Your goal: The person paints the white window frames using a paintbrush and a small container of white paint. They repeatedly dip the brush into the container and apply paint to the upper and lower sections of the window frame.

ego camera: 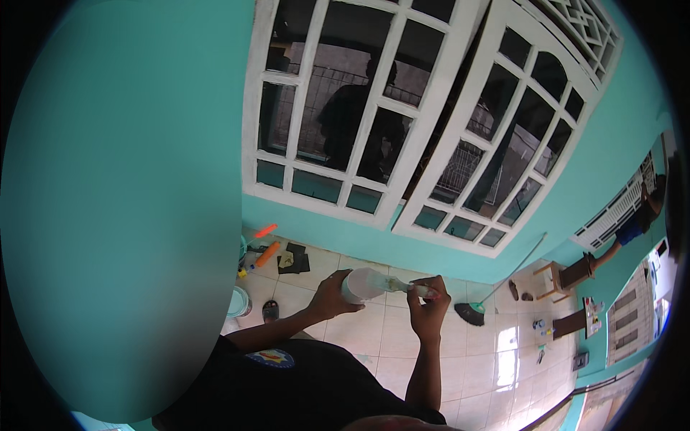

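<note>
My left hand (330, 298) is wrapped around a whitish plastic cup (360, 285), tilted in front of my chest. In my right hand (429, 301) is the handle of a paintbrush (398, 284). Its bristle end points left, at the mouth of the cup; whether it touches the rim or the inside cannot be told. Beyond both hands stands a turquoise wall with white-framed glass windows (372, 108), one of them partly swung out.
On the tiled floor lie orange paint rollers (268, 254), dark sheets (295, 259) and a bucket (238, 301). A broom (470, 312) leans on the wall at right. Farther right, another person (632, 229) stands on a brown table (577, 271), near a wooden stool (547, 281).
</note>
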Demonstrator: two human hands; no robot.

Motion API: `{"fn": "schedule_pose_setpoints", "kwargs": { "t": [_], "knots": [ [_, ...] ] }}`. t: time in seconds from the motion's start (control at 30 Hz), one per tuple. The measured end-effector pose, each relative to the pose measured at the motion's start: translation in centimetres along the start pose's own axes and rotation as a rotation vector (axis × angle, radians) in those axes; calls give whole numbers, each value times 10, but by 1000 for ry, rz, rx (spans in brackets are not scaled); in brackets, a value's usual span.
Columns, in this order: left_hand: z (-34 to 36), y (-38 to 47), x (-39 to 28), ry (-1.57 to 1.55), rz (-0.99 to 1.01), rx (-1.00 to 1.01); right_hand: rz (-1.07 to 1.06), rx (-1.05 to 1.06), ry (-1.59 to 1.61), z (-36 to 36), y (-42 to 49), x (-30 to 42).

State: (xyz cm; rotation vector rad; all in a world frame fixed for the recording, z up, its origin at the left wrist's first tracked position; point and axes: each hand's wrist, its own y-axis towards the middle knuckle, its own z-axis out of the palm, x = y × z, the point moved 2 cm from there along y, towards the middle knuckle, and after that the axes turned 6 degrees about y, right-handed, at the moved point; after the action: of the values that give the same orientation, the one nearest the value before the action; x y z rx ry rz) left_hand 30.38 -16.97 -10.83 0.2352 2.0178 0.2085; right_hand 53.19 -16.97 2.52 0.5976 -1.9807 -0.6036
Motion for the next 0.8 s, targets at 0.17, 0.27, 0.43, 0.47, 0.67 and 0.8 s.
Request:
{"fn": "schedule_pose_setpoints", "kwargs": {
  "t": [0.17, 0.27, 0.43, 0.47, 0.67, 0.8],
  "knots": [
    [-16, -5, -3, 6, -64, -53, 285, -95, 201, -1, 22, 6],
    [-25, -5, 0, -4, -76, -97, 333, -18, 171, 9, 30, -8],
    [-50, -1, 8, -43, -123, -188, 318, 5, 322, 32, 49, -27],
    [-55, -1, 7, -70, -131, -196, 371, 22, 298, 37, 54, -26],
    [-101, 5, 19, -48, -94, -292, 279, 75, 449, 92, 96, -26],
    [-138, 17, 33, -3, -114, -371, 358, 162, 581, 137, 136, -26]
  ]
}}
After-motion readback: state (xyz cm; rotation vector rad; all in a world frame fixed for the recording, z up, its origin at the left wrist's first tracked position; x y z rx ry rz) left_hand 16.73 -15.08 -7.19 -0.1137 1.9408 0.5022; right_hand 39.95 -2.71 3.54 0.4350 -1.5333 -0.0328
